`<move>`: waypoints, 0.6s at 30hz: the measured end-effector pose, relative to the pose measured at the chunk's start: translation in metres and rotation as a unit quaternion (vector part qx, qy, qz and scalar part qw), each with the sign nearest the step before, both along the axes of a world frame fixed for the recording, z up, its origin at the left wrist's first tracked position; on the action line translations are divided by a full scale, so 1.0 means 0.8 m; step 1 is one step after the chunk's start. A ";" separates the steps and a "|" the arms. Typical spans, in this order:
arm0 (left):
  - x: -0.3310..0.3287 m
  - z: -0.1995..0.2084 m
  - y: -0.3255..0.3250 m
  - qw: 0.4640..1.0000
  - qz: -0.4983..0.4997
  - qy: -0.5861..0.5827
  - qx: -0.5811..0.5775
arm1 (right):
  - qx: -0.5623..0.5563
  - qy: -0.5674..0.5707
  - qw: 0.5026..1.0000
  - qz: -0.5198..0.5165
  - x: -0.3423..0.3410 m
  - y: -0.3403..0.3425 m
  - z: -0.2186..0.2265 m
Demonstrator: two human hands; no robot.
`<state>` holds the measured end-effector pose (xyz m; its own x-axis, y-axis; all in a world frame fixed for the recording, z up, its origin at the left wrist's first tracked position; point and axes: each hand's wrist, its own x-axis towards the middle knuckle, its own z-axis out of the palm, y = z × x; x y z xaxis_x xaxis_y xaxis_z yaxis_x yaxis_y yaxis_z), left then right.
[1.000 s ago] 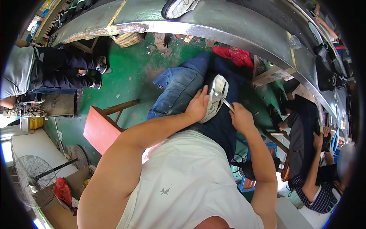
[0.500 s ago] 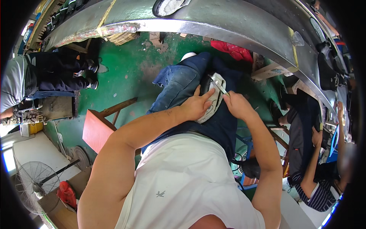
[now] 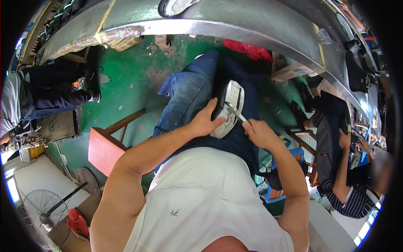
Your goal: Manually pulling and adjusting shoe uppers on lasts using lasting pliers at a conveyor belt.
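Observation:
A shoe (image 3: 236,95) lies on my lap with its pale sole turned up and its dark upper along the left side. My left hand (image 3: 205,122) grips its left edge, the thumb reaching over the sole and the fingers along the dark side. In my right hand (image 3: 259,132) is a slim silver hand tool (image 3: 236,113), held from the right. It slants up and left across the sole, and its tip is at the sole's left edge. Whether it is a blade or another kind of tool, I cannot make out.
A long metal-topped bench (image 3: 235,19) curves across the far side, bearing a shoe part (image 3: 178,6) and a clear cup (image 3: 323,37). A pink-topped stool (image 3: 105,149) stands at left. People work at both sides. A fan (image 3: 46,214) sits lower left.
The silver tool and my right hand have moved nearer to me along the sole. My left hand has shifted slightly left, its fingers now more along the shoe's side. The shoe has turned more upright.

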<state>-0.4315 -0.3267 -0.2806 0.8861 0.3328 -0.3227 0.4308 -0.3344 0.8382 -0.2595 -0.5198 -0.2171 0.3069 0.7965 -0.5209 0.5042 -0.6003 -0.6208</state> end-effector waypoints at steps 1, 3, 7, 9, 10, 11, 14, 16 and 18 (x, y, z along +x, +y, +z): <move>-0.002 0.002 -0.003 1.000 -0.017 0.002 -0.008 | -0.005 0.050 0.998 -0.030 0.001 -0.008 0.006; 0.006 0.024 0.003 0.986 -0.045 0.071 -0.141 | 0.012 0.064 0.995 -0.078 0.003 -0.029 -0.003; 0.037 0.089 0.032 0.979 -0.137 0.152 -0.010 | 0.097 0.162 0.947 -0.259 -0.012 -0.080 -0.053; 0.035 0.100 0.055 0.977 -0.149 0.046 0.143 | 0.121 0.177 0.932 -0.291 -0.020 -0.086 -0.051; 0.042 0.135 0.068 0.976 -0.138 0.032 0.164 | 0.145 0.192 0.915 -0.324 -0.024 -0.090 -0.050; 0.047 0.151 0.084 0.978 -0.114 -0.012 0.173 | 0.145 0.191 0.914 -0.327 -0.028 -0.095 -0.051; 0.078 0.197 0.106 0.971 -0.069 -0.205 0.101 | 0.176 0.207 0.895 -0.355 -0.029 -0.104 -0.057; 0.104 0.207 0.100 0.972 -0.058 -0.209 -0.089 | 0.182 0.198 0.909 -0.317 -0.025 -0.108 -0.056; 0.136 0.196 0.092 0.975 -0.071 -0.211 -0.019 | 0.194 0.189 0.916 -0.296 -0.023 -0.115 -0.056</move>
